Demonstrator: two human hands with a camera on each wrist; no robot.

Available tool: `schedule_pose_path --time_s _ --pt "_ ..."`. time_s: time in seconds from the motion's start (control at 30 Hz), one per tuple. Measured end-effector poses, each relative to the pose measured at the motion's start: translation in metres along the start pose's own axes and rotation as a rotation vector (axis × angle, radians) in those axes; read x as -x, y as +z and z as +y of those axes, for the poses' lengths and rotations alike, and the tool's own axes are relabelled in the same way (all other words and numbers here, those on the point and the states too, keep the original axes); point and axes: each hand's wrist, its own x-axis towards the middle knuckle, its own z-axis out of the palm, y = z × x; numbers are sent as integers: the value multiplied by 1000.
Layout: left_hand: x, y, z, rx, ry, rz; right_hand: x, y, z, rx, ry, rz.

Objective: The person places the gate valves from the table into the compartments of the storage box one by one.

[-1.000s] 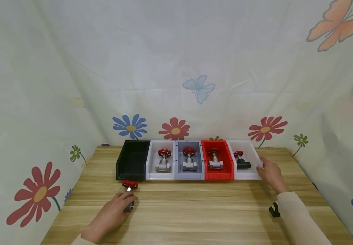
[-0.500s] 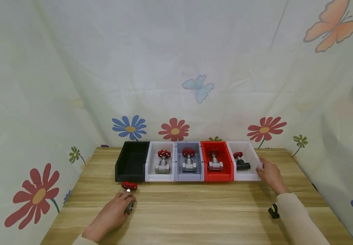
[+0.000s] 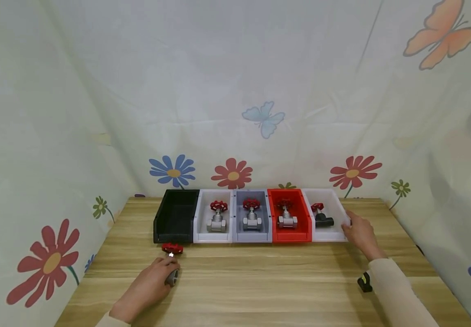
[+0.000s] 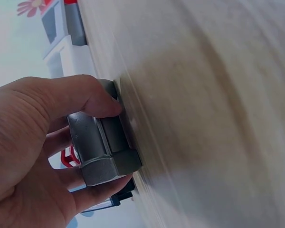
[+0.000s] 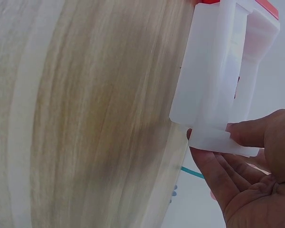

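My left hand [image 3: 150, 282] grips the grey metal body of a gate valve [image 4: 95, 142] with a red handwheel [image 3: 172, 248], low at the table in front of the black bin [image 3: 175, 238]. In the left wrist view the thumb lies across the body and the fingers curl behind it. On the far right, my right hand [image 3: 360, 232] pinches the side wall of a white bin [image 5: 209, 85] between thumb and fingers. Inside that bin lies a black valve [image 3: 324, 220] with a red handwheel.
Between them stand another white bin [image 3: 213, 238] , a grey bin [image 3: 252, 237] and a red bin [image 3: 292, 237], joined in a row, each holding a silver valve. A small black and yellow object [image 3: 365, 282] lies by the right sleeve. A flowered curtain [image 3: 203, 81] hangs behind.
Both hands keep their holds and stay nearly still. The whole head view shifts very slightly.
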Motion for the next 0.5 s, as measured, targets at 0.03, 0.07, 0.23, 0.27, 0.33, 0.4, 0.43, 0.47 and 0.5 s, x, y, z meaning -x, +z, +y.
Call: schedule_pose_path --time_s 0.03,0.07,0.23,0.27,0.33,0.4,0.43,0.47,0.5 --pt "0 0 0 -2 3 1 0 0 0 2 -1 2" --pt "0 0 0 -6 9 6 0 -1 0 2 0 3" --pt "1 1 -2 -18 41 36 0 -2 -1 3 -2 -2" --pt "1 1 -3 -19 44 37 0 -2 -1 1 1 -6" --pt "1 1 -4 -18 47 35 0 -1 -1 0 3 -8" --pt "1 1 -5 -25 55 35 0 -1 -1 -1 6 -8" --pt "1 1 -5 -30 61 37 0 -1 0 -2 7 -7" --pt "1 1 -5 -35 68 42 0 -1 0 -2 6 -5" --pt "2 0 -5 -42 77 49 -1 -1 0 -2 5 -3"
